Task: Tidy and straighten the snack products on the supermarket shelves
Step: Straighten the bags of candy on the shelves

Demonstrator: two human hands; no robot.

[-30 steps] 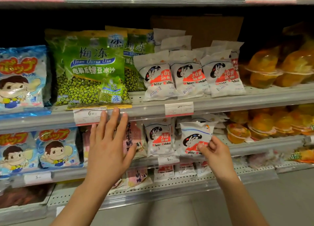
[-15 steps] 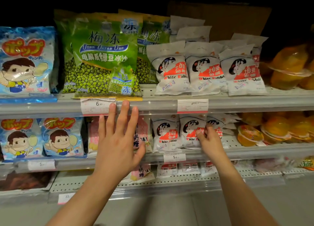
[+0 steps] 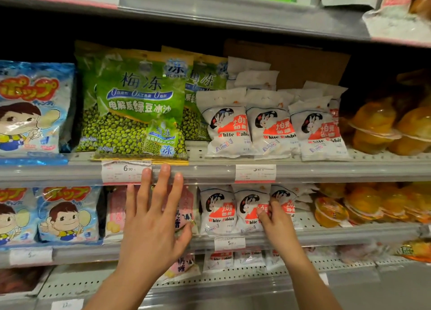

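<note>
White candy bags (image 3: pixel 250 210) stand mid-frame on the middle shelf (image 3: pixel 349 236). Right hand (image 3: pixel 274 218) pinches one; left hand (image 3: pixel 152 218) spread flat, fingers apart, over pink packets (image 3: pixel 115 210). Step: seating the row. Next: square the pinched bag upright.

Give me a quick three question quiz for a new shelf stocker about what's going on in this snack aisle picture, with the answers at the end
1. True or false: the left hand lies open, fingers spread, in front of the pink packets.
2. Which product does the right hand touch?
A. green mung bean bag
B. White Rabbit bag on the middle shelf
C. orange jelly cups
3. Fill in: the price tag under the green mung bean bag reads ___.

Key: 1 true; 2 B; 3 6.90.
</note>
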